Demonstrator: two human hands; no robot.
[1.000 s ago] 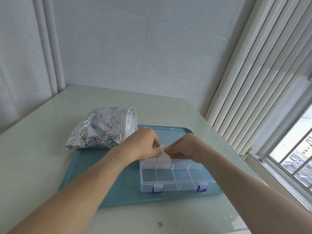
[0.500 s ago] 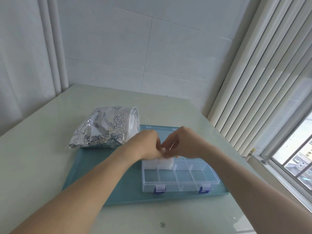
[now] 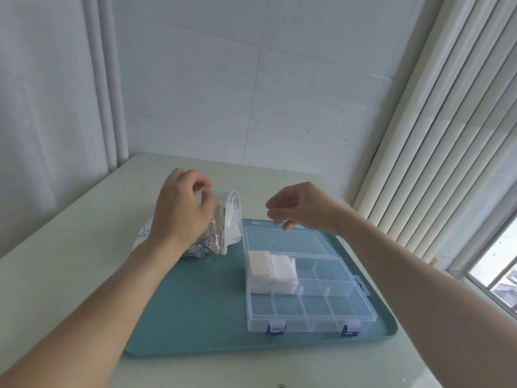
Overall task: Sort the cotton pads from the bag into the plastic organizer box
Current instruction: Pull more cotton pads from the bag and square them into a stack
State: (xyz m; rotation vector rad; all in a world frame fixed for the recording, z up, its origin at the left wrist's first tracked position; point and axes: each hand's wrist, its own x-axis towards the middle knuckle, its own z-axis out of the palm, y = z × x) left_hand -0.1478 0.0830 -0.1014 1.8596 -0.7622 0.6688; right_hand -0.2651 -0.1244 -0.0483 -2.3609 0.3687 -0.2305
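Hands point(image 3: 183, 208) above bag point(image 3: 223, 228) mouth

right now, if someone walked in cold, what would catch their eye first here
Probably the two white stacks of cotton pads filling the far-left compartments of the clear organizer box on the teal tray. Then the two raised hands: the left hand at the mouth of the silvery bag, the right hand hovering over the box's open lid.
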